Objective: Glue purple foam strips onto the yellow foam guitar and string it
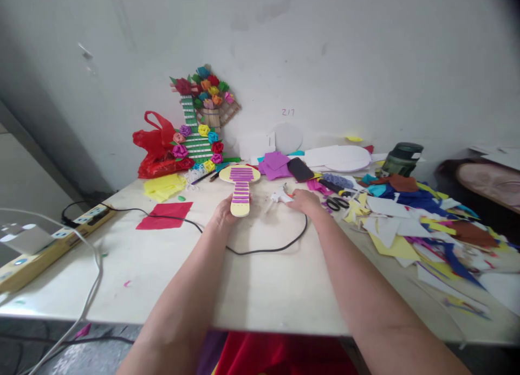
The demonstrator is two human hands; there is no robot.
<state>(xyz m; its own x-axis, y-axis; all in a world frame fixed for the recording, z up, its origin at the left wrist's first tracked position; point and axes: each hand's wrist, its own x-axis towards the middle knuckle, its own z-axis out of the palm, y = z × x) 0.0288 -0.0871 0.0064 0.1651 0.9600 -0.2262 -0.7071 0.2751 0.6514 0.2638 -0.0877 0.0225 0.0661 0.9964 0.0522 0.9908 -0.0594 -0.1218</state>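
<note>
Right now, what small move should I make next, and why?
I'd probably angle the white glue gun away: your right hand grips it, and its tip points toward the side where your left hand holds the yellow piece.

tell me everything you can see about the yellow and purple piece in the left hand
The yellow and purple piece is a flat, pale yellow cutout, apparently card or foam, with a broad, rounded head and a narrower stem. Purple strips run crosswise in rows over the head's middle and down the stem; the stem's rounded end is bare of strips. The head points away from the person, and the left hand grips the stem's near end. Whether it touches the table is unclear.
</note>
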